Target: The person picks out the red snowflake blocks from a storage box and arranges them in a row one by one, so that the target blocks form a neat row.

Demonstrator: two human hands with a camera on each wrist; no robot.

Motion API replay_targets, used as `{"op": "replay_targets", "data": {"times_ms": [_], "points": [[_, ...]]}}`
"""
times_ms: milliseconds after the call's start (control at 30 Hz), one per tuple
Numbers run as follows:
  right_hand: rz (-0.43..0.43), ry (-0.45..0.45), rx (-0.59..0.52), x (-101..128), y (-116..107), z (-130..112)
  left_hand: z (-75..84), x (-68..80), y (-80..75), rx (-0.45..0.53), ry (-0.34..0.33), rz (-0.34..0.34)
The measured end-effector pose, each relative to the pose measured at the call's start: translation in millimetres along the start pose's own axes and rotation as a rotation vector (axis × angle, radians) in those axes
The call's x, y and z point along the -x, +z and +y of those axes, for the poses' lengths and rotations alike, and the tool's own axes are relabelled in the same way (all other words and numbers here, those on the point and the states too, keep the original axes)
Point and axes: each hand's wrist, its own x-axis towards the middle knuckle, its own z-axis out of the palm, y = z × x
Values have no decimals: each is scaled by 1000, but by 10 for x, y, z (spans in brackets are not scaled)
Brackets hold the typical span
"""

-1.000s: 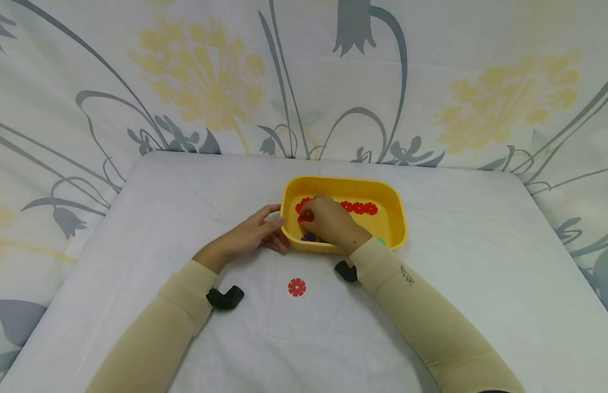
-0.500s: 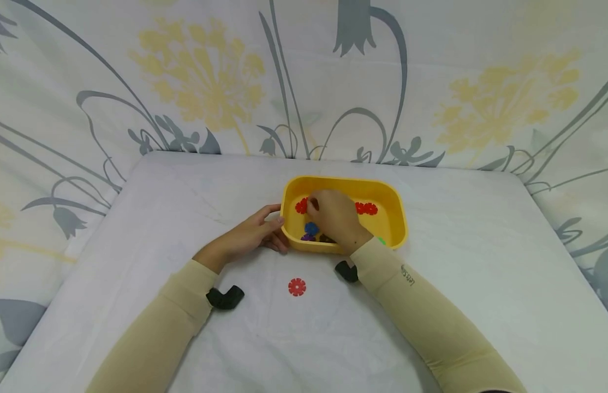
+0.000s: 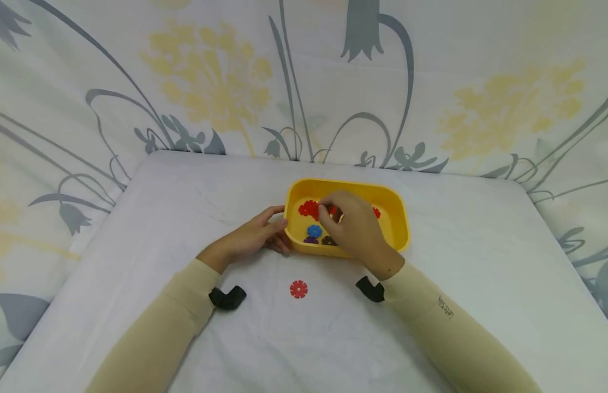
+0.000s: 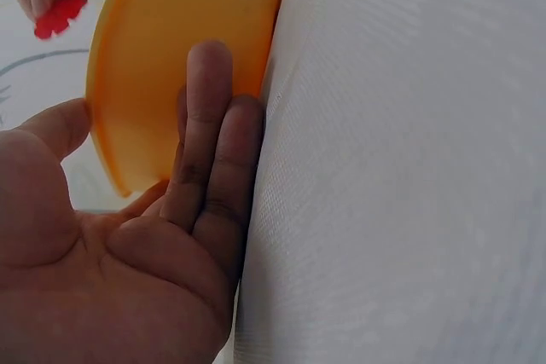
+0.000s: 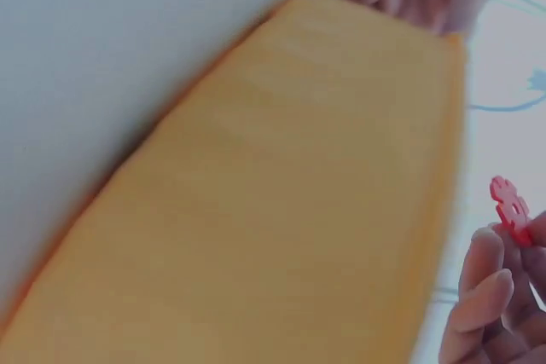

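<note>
The yellow tray (image 3: 396,214), near the table's (image 3: 461,245) far edge, could slide if the left hand (image 3: 255,233), straight-fingered against its left end, pushed harder. Above the tray, the right hand (image 3: 358,226) pinches a red flower-shaped piece (image 4: 60,18), which a loose grip might drop.

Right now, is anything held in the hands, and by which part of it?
The right hand pinches a red flower-shaped disc by its edge. The left hand touches the yellow tray, thumb at the rim, fingers against the outside.

Tabletop (image 3: 481,245) right of tray (image 3: 396,224) — passable | left fingers (image 4: 209,87) — blocked rightward by tray
</note>
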Motion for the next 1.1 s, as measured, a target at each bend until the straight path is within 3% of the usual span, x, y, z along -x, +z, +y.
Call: {"op": "replay_targets", "data": {"times_ms": [233, 433, 700, 967, 1100], "points": [[-74, 15, -120, 233, -167, -67, -8, -20, 9, 5, -9, -2], [-270, 39, -230, 342, -189, -42, -24, -15, -12, 13, -14, 3], [-556, 12, -270, 438, -88, 62, -43, -21, -1, 19, -31, -4], [-711, 33, -259, 485, 68, 108, -3, -13, -17, 19, -22, 9], [-747, 45, -258, 498, 104, 103, -5, -9, -26, 29, -17, -2]]}}
